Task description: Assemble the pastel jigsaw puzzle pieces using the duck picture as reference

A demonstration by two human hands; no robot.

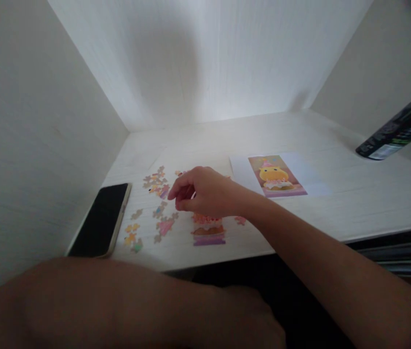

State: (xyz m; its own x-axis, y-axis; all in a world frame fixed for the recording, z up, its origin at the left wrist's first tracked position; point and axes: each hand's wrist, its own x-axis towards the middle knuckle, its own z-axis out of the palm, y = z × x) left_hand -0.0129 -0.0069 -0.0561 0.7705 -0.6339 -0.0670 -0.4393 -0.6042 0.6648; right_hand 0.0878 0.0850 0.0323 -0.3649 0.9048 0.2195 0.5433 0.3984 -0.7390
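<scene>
My right hand point(203, 192) hovers over the white table with its fingers curled and the thumb drawn near the index finger. Whatever may be between the fingertips is hidden. Beneath it lies a partly joined jigsaw puzzle point(208, 231), showing a cake and a purple bottom strip; the hand covers its upper part. Loose puzzle pieces point(156, 183) are heaped just left of the fingertips. Nearer to me are a pink cluster of pieces point(165, 225) and several yellow ones point(131, 233). My left hand point(249, 315) rests low, below the table's front edge, its fingers out of sight.
On the right, a sheet of white paper point(314, 177) bears a reference picture point(276, 178) of a yellow figure with a cake. A dark phone point(101, 220) lies by the left wall. At far right stands a black can point(398, 128). White panels enclose the table's back and sides.
</scene>
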